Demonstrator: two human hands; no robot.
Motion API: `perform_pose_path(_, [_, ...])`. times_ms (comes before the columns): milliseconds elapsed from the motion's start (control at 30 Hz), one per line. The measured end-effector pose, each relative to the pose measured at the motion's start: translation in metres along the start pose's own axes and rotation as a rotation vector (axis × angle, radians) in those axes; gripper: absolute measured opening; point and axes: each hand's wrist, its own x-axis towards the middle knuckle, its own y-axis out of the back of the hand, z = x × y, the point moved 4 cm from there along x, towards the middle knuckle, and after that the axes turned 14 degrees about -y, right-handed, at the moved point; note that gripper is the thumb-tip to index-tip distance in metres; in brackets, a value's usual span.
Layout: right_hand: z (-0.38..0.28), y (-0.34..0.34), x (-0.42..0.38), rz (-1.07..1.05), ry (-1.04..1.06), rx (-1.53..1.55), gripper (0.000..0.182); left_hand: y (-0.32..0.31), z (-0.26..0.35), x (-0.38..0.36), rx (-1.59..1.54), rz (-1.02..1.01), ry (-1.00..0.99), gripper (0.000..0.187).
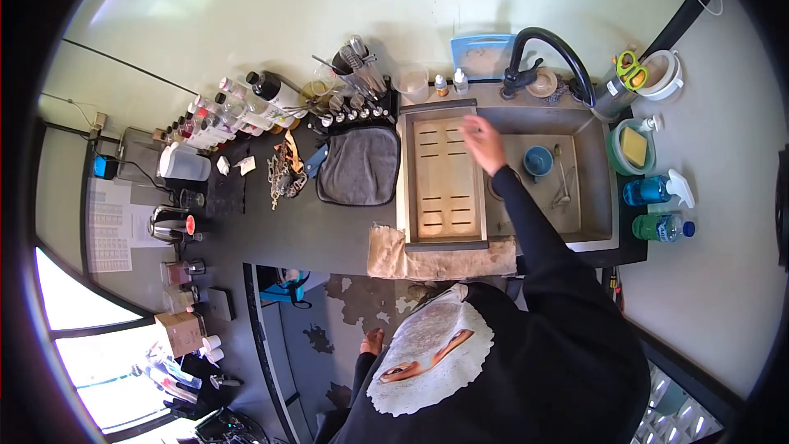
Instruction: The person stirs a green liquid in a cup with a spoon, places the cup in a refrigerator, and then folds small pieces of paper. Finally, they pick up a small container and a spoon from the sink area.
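Black sleeve, right arm, extended from the lower right of the frame over the sink [596,197]; the right hand [482,141] is at the boundary between the wooden slatted rack [444,177], which covers the left part of the basin, and the open basin itself. The fingers are blurred and spread toward the rack's upper right corner; whether the hand grips anything cannot be told. The left hand [372,340] hangs low beside the body, well apart from the counter, and appears loose and holding nothing, though it is small in view. In the basin, just right of the right hand, stands a blue cup [538,161]; further right lie metal utensils [563,185]. A black faucet [549,53] arches over the back of the sink. A beige towel [440,259] lies along the counter's front edge below the rack. Left of the rack lies a grey drying mat [359,164], with a holder of utensils [359,70] behind it and a row of small bottles [218,119] further left. Right of the sink: a green bowl with a yellow sponge [633,146], a blue spray bottle [655,190] and a green bottle [662,226].
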Motion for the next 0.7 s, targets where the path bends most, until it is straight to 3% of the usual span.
perform_pose_path(33, [-0.018, -0.028, 0.011, 0.002, 0.062, -0.083, 0.055, -0.013, -0.025, 0.005, -0.247, 0.147, -0.048, 0.060])
perform_pose_path(100, [-0.007, -0.081, 0.053, 0.039, 0.028, -0.133, 0.079, -0.010, -0.021, 0.004, -0.120, 0.141, -0.052, 0.057])
perform_pose_path(167, [-0.026, -0.114, 0.064, 0.158, 0.090, -0.247, 0.100, -0.014, -0.020, -0.011, -0.195, 0.245, -0.048, 0.056])
perform_pose_path(200, [-0.030, -0.127, 0.072, 0.171, 0.117, -0.268, 0.108, -0.018, -0.019, -0.022, -0.531, 0.338, -0.062, 0.056])
perform_pose_path(233, [-0.029, -0.142, 0.079, 0.249, 0.086, -0.283, 0.109, -0.021, -0.021, -0.034, -0.774, 0.382, -0.071, 0.055])
perform_pose_path(300, [-0.033, -0.159, 0.087, 0.446, 0.075, -0.169, 0.098, -0.031, -0.005, -0.058, -0.558, 0.516, -0.229, 0.050])
perform_pose_path(400, [-0.045, -0.164, 0.093, 0.534, 0.095, -0.102, 0.094, -0.007, 0.000, -0.059, -0.512, 0.523, -0.247, 0.050])
perform_pose_path(500, [-0.051, -0.163, 0.085, 0.504, 0.063, -0.040, 0.090, 0.002, 0.002, -0.062, -0.462, 0.500, -0.252, 0.049])
perform_pose_path(633, [-0.058, -0.145, 0.057, 0.560, 0.367, -0.108, 0.091, -0.001, 0.014, -0.072, -0.419, 0.400, -0.246, 0.049])
perform_pose_path(700, [-0.065, -0.117, 0.030, 0.442, 0.375, -0.065, 0.090, -0.010, 0.021, -0.086, -0.409, 0.343, -0.226, 0.048])
